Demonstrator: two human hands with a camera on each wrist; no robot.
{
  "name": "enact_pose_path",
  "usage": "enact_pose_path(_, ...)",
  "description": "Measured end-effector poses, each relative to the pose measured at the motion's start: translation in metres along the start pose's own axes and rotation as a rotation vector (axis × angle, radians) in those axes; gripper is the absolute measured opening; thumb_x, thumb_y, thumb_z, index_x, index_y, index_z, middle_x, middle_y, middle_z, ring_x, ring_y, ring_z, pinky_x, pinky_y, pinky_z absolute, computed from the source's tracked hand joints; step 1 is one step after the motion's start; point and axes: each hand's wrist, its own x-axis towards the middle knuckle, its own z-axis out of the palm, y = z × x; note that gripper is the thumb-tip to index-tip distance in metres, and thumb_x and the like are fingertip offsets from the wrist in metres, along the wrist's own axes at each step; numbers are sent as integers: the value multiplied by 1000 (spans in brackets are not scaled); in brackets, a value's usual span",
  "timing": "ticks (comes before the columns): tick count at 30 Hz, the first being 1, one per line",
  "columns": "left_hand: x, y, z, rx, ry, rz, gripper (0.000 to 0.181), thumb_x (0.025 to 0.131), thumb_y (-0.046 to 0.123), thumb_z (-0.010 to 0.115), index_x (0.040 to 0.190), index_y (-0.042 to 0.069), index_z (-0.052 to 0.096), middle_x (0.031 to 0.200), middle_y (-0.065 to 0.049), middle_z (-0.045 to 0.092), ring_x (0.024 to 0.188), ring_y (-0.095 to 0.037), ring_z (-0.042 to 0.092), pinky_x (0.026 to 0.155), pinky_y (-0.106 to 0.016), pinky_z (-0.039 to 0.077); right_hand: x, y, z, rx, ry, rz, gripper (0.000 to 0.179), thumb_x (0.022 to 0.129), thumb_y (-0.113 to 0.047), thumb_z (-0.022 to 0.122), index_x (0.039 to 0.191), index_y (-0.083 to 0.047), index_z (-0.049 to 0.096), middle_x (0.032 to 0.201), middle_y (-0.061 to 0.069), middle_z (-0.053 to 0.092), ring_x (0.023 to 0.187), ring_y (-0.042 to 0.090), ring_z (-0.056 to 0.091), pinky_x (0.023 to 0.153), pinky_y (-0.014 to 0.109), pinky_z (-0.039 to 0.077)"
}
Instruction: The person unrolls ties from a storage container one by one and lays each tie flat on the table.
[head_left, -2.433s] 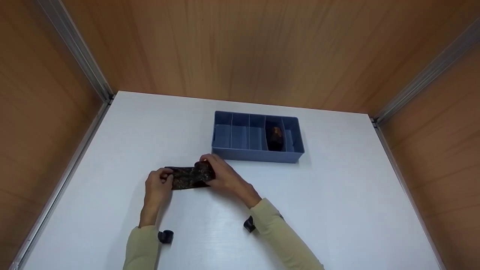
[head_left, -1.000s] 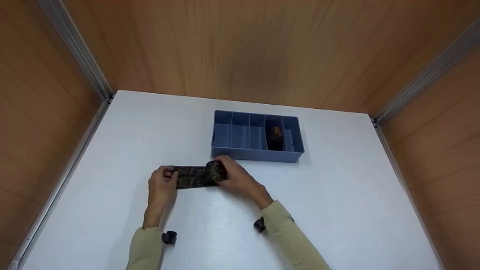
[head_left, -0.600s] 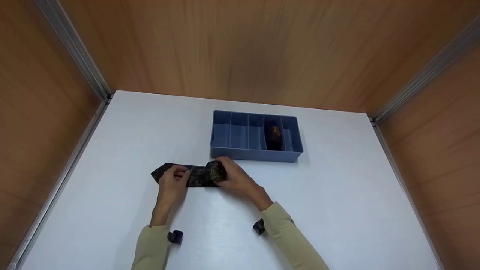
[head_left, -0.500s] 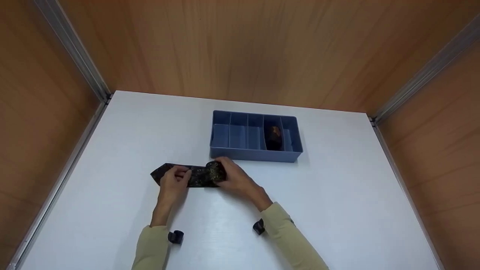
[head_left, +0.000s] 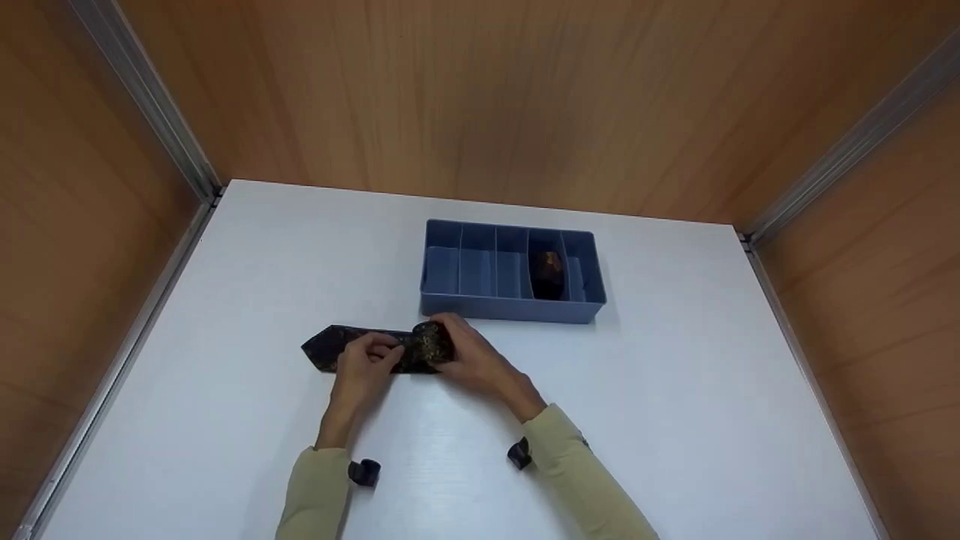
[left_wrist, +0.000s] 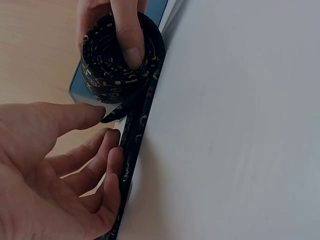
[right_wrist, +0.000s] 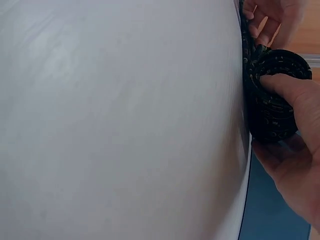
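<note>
A dark necktie with a small gold pattern (head_left: pixel 330 346) lies along the white table, its pointed wide end flat at the left. The right part is wound into a thick roll (left_wrist: pixel 107 60) standing on edge. My right hand (head_left: pixel 476 360) grips this roll, with the thumb inside the coil and fingers round the outside, as the right wrist view shows. My left hand (head_left: pixel 365 369) is over the flat length just left of the roll. Its thumb and fingertips are at a narrow pointed tip of the tie (left_wrist: pixel 112 116) that sticks out from the roll.
Behind the hands stands a blue divided box (head_left: pixel 510 309) with several compartments. One compartment holds a dark rolled item with an orange-brown patch (head_left: pixel 547 274). Wooden panels (head_left: pixel 480 97) with metal corner rails enclose the back and sides of the white table (head_left: pixel 675 375).
The roll and right hand have shifted slightly right, then stayed put. My left hand has slid rightward along the tie from its left end toward the roll, uncovering the pointed wide end.
</note>
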Motion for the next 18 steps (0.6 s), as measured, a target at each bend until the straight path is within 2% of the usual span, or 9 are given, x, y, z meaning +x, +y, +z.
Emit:
enact_pose_path(3,1,0,2,-1,0,-13,16,95,12,74,107,0,73,92,-8,70,81,-16,63,71,-25,49,-1,2,0,14,13,-7,67,89,-2,78,147,-9,44,146,9,50,137,22,48,114,38,39)
enact_pose_path(8,1,-1,4,9,12,-27,15,95,10,74,107,-1,73,92,-9,70,81,-18,64,71,-28,49,-4,4,1,35,33,-18,78,88,4,76,152,-18,37,154,5,44,141,22,44,113,40,40)
enact_pose_path(18,-1,-1,8,31,49,-24,12,93,6,75,102,-2,73,89,-11,70,78,-18,64,69,-29,49,-10,6,-4,62,6,-28,89,87,12,70,158,-24,30,157,2,38,145,20,37,115,42,37)
